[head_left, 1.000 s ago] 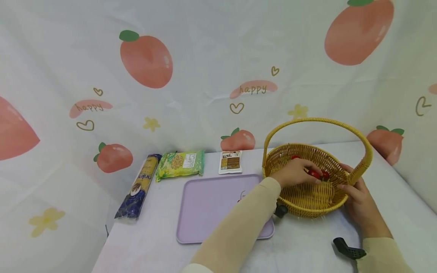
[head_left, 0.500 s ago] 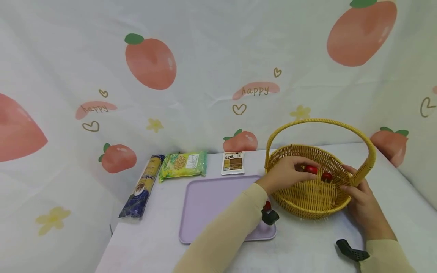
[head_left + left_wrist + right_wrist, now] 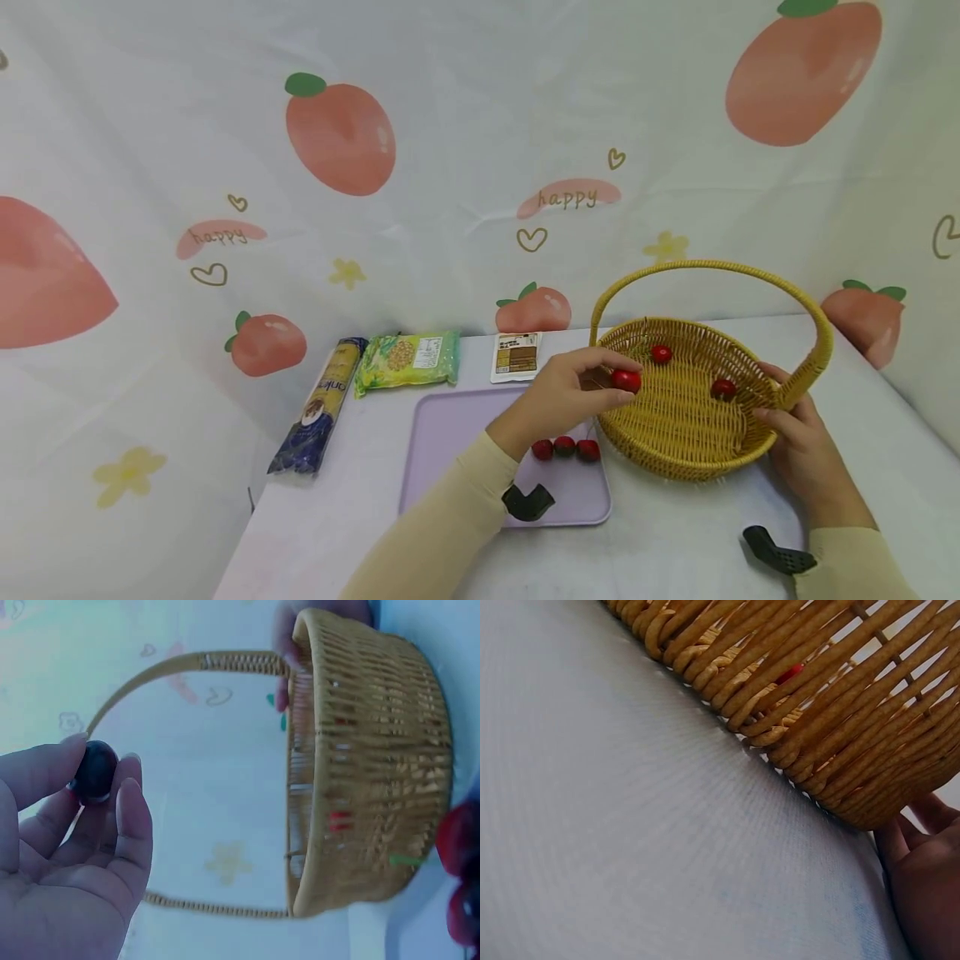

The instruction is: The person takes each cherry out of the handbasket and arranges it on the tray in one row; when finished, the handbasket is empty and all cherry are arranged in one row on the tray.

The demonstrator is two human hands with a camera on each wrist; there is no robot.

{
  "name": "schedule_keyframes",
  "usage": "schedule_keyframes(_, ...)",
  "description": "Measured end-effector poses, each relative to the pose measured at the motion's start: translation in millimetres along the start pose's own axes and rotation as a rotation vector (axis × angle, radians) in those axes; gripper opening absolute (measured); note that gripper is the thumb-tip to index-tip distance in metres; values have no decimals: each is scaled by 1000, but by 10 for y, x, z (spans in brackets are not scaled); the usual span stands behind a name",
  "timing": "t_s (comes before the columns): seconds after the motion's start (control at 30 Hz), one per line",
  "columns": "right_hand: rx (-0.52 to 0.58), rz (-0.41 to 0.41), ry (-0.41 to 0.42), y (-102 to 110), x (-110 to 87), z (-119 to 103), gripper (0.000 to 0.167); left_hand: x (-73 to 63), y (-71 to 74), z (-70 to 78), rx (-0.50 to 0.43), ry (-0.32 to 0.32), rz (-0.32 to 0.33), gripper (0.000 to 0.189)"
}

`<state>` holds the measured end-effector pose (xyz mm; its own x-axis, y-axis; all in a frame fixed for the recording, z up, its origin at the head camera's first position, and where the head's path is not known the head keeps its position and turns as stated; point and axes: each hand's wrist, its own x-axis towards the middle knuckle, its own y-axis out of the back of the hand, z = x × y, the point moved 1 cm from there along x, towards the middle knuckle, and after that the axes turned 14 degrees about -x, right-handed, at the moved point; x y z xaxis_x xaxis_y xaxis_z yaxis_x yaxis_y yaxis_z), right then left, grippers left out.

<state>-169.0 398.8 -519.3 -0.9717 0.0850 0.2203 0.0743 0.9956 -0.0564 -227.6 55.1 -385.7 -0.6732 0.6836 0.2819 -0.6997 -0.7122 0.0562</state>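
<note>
Red fruit [image 3: 626,382], one, round: left hand [image 3: 564,398] is pinching it above the nine-o'clock side of the basket [image 3: 660,457]; purple tray [image 3: 453,437], bearing three similar fruits [image 3: 564,447], is lying at eight o'clock from this grip; right hand [image 3: 808,446] is holding the three-o'clock rim

Left of the basket [image 3: 660,460], the left hand [image 3: 566,396] and its sleeve [image 3: 427,529] hide parts of the tray [image 3: 442,433]. On the basket's right, its handle [image 3: 799,385] hides some of the right hand [image 3: 806,443]. From the left wrist, the basket's weave is blurred, and red fruits [image 3: 459,836] beside it are cut off
</note>
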Motion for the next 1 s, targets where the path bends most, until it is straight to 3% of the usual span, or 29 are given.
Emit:
schedule_keyframes(0.37,2,-4,46,-11,6,9,63,-477,348,2,-9,5,123,30)
schedule_keyframes(0.6,18,-8,53,-13,13,-7,63,-750,520,-131,-53,52,219,29)
schedule_keyframes(0.83,30,-7,54,-20,7,-8,63,-999,666,-277,-52,165,365,30)
schedule_keyframes(1.0,30,1,48,-24,10,-1,63,-1136,731,-422,-78,188,420,30)
